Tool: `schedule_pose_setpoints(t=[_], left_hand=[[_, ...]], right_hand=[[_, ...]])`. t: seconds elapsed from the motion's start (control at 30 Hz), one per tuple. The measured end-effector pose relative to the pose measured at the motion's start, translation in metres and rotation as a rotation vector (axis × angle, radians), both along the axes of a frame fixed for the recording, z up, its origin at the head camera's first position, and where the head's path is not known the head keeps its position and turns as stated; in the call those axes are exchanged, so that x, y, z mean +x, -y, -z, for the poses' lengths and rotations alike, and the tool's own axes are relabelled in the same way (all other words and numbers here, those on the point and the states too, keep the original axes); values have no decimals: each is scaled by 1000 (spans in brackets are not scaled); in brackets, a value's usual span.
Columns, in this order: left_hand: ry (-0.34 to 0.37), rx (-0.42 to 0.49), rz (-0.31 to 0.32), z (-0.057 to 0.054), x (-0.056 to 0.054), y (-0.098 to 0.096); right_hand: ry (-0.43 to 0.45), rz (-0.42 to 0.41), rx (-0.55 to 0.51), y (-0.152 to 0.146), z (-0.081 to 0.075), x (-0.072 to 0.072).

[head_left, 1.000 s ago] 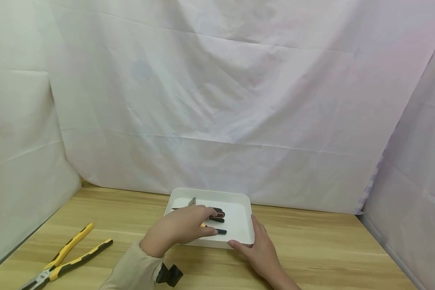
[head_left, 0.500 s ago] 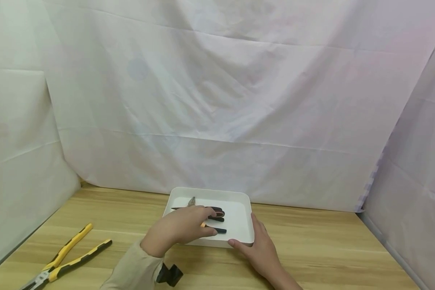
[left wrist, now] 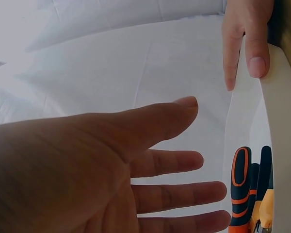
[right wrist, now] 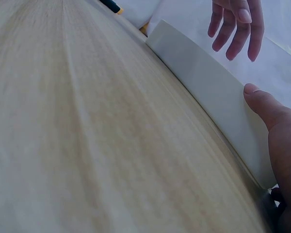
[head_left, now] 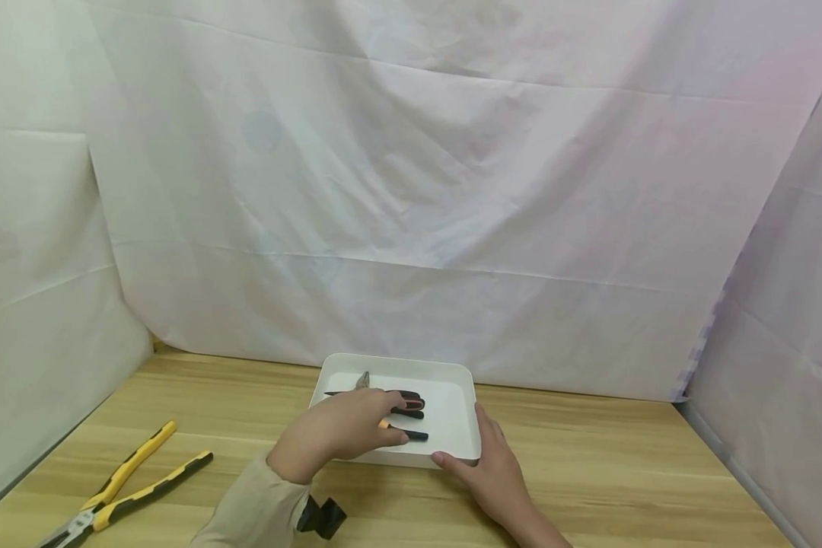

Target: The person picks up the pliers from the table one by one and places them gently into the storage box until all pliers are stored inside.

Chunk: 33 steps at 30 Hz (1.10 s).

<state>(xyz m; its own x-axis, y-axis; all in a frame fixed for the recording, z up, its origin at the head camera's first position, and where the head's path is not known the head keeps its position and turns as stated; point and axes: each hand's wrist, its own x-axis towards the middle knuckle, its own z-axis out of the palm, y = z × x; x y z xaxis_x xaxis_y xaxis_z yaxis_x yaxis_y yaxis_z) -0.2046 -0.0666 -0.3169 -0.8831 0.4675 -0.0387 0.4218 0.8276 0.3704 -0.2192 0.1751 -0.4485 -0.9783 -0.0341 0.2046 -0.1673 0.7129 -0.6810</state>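
Note:
My left hand [head_left: 349, 422] hovers over the white tray [head_left: 445, 371] with nothing in its grasp. In the left wrist view its thumb and fingers are straight and spread. Below it lie several hand tools with black and orange handles [left wrist: 241, 167], partly hidden by the hand. A metal plier nose [head_left: 363, 380] and a thin dark tip [head_left: 331, 393] show past its far side, and a black handle end [head_left: 418, 436] past its thumb. My right hand [head_left: 489, 468] grips the tray's near right corner, thumb on the front wall and fingers along the right side.
Large long-nose pliers [head_left: 113, 498] with yellow and black handles lie spread on the wooden table [head_left: 623, 472] at the left. A white cloth [head_left: 411, 190] hangs behind the tray, with cloth on both sides too. A black strap piece [head_left: 322, 519] is by the left wrist.

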Motion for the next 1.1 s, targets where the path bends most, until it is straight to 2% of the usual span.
schedule_pose_setpoints(t=[0.2, 0.47, 0.83, 1.1], left_hand=[[15, -18, 14, 2, -2, -2], [63, -35, -3, 7, -4, -5], [91, -84, -35, 13, -6, -9], [70, -128, -31, 19, -7, -12]], right_hand=[[7, 3, -1, 0, 0, 0], [14, 10, -1, 0, -1, 0], [14, 14, -7, 0, 1, -1], [2, 6, -21, 0, -2, 0]])
